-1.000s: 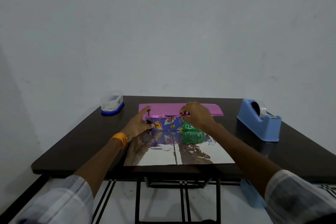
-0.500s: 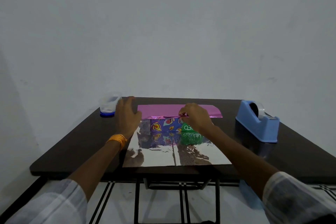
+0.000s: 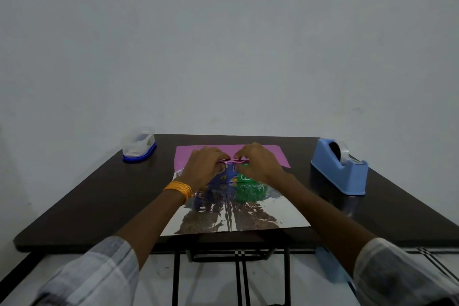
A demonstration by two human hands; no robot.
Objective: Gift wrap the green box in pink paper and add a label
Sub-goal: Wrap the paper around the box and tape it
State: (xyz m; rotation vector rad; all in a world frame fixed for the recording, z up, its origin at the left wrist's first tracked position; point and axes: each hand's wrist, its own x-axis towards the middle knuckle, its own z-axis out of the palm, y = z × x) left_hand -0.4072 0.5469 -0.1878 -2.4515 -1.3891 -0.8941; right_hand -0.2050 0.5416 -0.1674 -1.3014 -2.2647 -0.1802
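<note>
Seen from my remote station: both hands meet over the green box (image 3: 246, 178) - a printed carton, its near face part blue, part green - lying just under the fingers. The left hand (image 3: 206, 169) and right hand (image 3: 259, 164), fingers curled, each pinch a folded strip of the pink paper (image 3: 273, 156) along the box's top edge. Toward the wrists, the sheet's glossy silver underside mirrors box and arms. Right of the right hand stands a blue plastic tape dispenser (image 3: 339, 171); left of the left hand is a clear rounded tub (image 3: 138, 147) on the dark table (image 3: 87, 201).
</note>
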